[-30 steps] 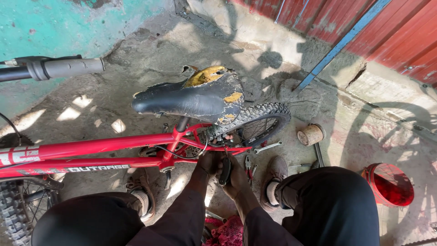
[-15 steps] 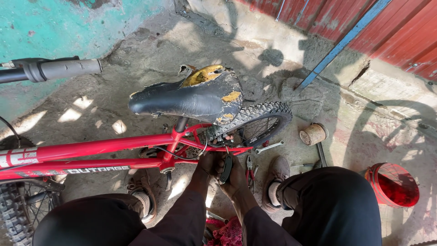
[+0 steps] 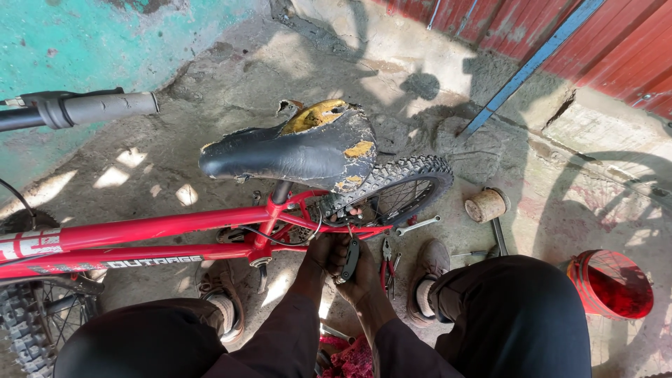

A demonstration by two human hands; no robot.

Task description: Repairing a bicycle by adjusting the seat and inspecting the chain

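Head view looks down on a glossy red bicycle frame [image 3: 161, 227] of round tubes, topped by one black saddle [image 3: 294, 150] whose cracked cover bares yellow foam. Both hands meet low beside the knobbly rear tyre [image 3: 413, 175]: the left hand [image 3: 318, 252] and right hand [image 3: 360, 269] are closed around one dark tool [image 3: 349, 257]. On rough concrete lie one steel spanner [image 3: 418, 225], one pair of pliers [image 3: 387, 255], one red bucket [image 3: 610, 285].

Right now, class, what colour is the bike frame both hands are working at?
Red. The frame shows best in the head view, with white lettering along its lower tube.
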